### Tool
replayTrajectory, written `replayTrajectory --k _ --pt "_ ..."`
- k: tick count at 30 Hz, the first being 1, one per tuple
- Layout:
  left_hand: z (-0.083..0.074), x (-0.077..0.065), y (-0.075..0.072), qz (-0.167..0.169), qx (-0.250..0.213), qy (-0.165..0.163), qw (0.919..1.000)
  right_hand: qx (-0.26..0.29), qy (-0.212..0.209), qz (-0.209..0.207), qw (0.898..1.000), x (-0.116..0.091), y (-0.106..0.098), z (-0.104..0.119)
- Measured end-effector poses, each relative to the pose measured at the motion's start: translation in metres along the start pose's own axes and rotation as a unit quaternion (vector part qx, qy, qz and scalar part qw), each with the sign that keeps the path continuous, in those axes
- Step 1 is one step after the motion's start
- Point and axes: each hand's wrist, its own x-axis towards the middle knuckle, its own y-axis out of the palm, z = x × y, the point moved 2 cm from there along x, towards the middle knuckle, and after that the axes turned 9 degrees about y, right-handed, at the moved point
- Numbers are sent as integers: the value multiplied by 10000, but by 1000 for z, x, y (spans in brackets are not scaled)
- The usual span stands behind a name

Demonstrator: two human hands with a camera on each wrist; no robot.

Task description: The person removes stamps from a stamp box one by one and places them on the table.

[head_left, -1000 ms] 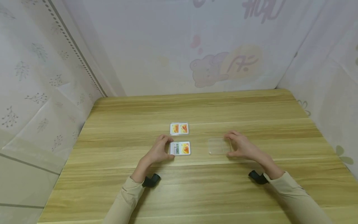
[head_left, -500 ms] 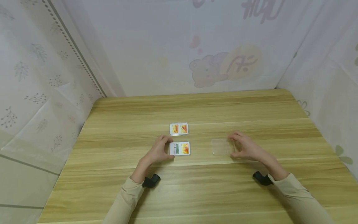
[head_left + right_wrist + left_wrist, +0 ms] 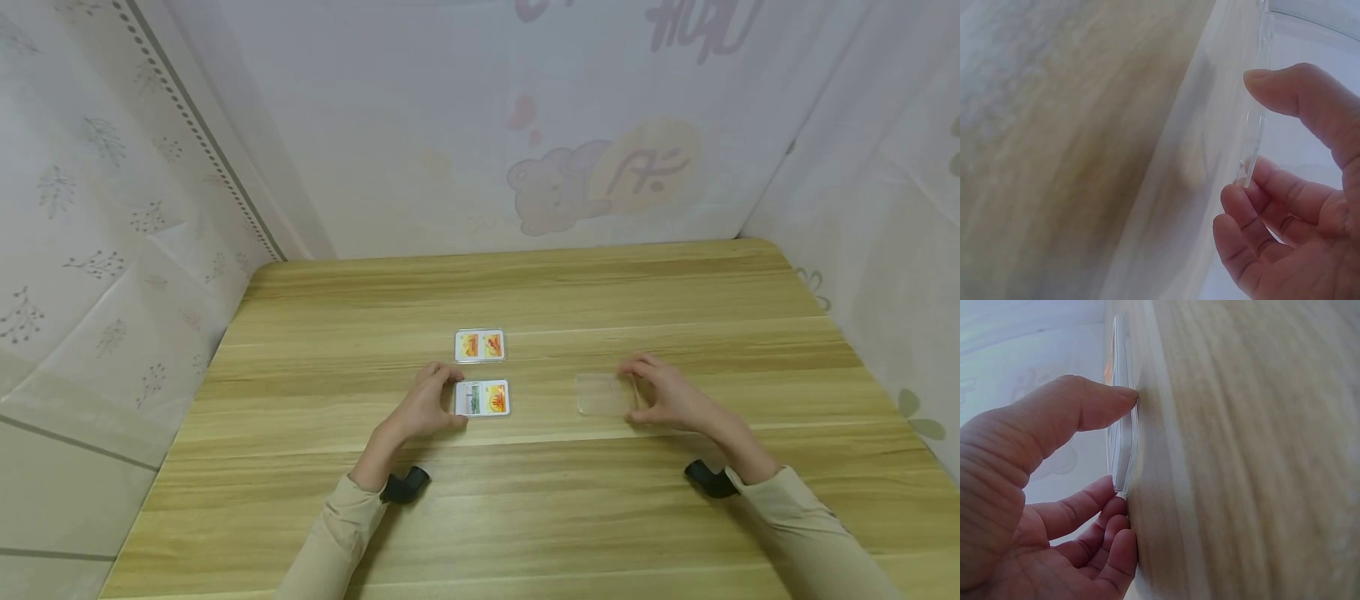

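Note:
My left hand grips the left end of a flat clear case on the table, thumb on the near edge and fingertips on the far edge. Inside is a white card with one green and one orange picture. In the left wrist view the white card edge shows between thumb and fingers. To the right, my right hand holds a transparent plastic cover by its right end. The right wrist view shows that cover's thin edge by the thumb and fingertips, apparently low over the table.
Just beyond the gripped case lies a second clear case with two orange pictures. The wood-grain table reaches back to a printed curtain. Black elbow-shaped pieces sit by both wrists.
My right hand has slid to the right with the clear cover, widening the gap to the case. The left hand and both cases stay where they were.

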Motion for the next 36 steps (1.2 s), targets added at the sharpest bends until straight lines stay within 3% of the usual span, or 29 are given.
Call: replayTrajectory --k 36 --pt "0 -1 0 52 -13 -110 9999 -248 286 248 9990 2 0 -8"
